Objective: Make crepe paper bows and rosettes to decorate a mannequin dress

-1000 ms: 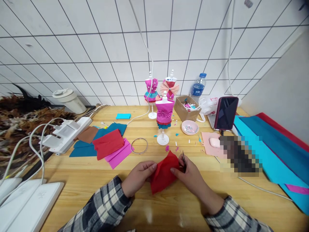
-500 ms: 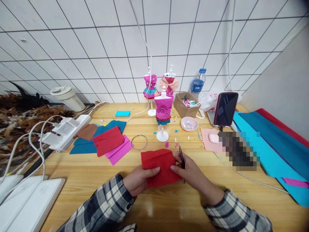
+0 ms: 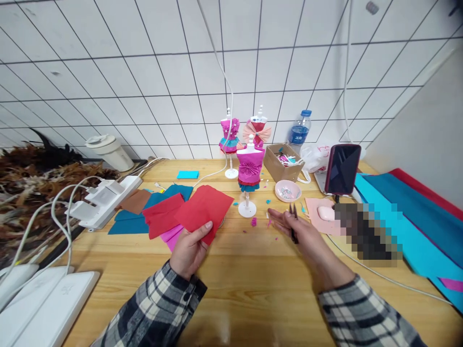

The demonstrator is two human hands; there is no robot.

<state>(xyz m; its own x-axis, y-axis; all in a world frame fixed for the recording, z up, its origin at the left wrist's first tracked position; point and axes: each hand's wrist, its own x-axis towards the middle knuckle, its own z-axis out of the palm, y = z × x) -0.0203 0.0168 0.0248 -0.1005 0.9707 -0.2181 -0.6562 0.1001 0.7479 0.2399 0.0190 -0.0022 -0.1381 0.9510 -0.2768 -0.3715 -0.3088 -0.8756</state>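
My left hand (image 3: pixel 191 250) grips a piece of red crepe paper (image 3: pixel 206 209), thumb on top, held above the table at the left. The paper overlaps a pile of other crepe pieces: red (image 3: pixel 162 214), teal (image 3: pixel 126 222) and magenta (image 3: pixel 170 237). My right hand (image 3: pixel 300 231) is apart from the paper, over the table. Dark thread snips (image 3: pixel 293 224) are tucked in it, points up, while its fingers stretch to the left near small magenta scraps (image 3: pixel 253 221). Ahead stands a mini dress form (image 3: pixel 250 166) in magenta and teal paper.
Two more dressed forms (image 3: pixel 230 132) stand behind. A cardboard box (image 3: pixel 280 166), a pink dish (image 3: pixel 288 196) and a water bottle (image 3: pixel 299 130) are to their right. A phone (image 3: pixel 342 168) stands upright. A power strip (image 3: pixel 108 200) with cables lies left.
My right hand has let go of the red paper and moved right with the snips. My left hand has carried the paper left and forward, over the pile.
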